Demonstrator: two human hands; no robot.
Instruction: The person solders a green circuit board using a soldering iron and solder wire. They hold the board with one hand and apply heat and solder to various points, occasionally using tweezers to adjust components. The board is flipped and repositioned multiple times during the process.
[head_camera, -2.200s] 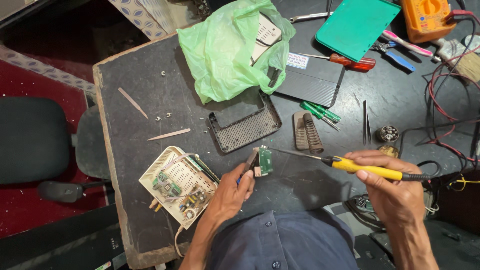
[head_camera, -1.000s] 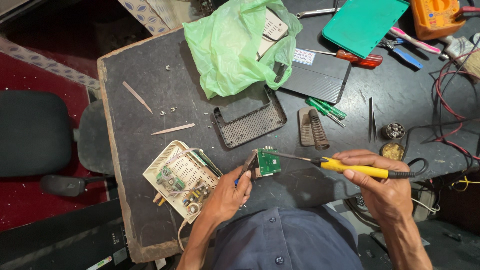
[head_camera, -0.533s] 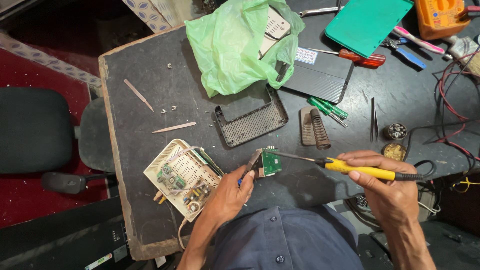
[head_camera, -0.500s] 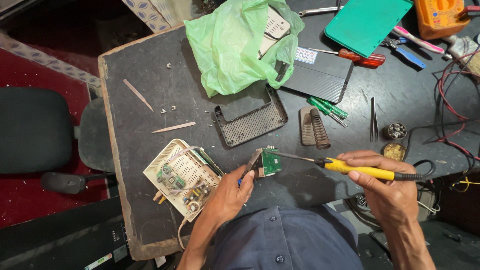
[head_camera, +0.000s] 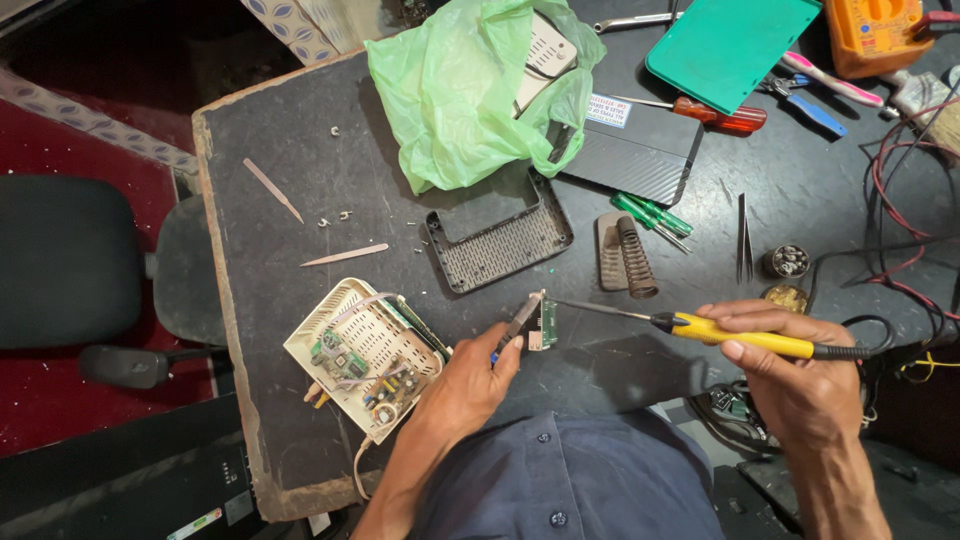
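Observation:
My left hand (head_camera: 468, 378) pinches a dark thin tool (head_camera: 521, 325) against a small green circuit board (head_camera: 546, 323), held on edge just above the dark workbench (head_camera: 300, 150). My right hand (head_camera: 795, 375) grips a yellow-handled soldering iron (head_camera: 750, 338); its metal tip reaches left and touches the small board. An opened cream device case (head_camera: 362, 355) with a circuit board inside lies just left of my left hand.
A black perforated cover (head_camera: 497, 247) and a soldering-iron stand (head_camera: 628, 255) lie beyond the board. A green plastic bag (head_camera: 460, 90), black box (head_camera: 635, 150), teal case (head_camera: 730, 40), screwdrivers, tweezers (head_camera: 745, 238), orange meter (head_camera: 875, 25) and cables crowd the far and right side. A chair (head_camera: 70, 260) stands left.
The small board has turned from flat-facing to edge-on in my left hand. The iron's tip stays at the board; both hands have hardly shifted.

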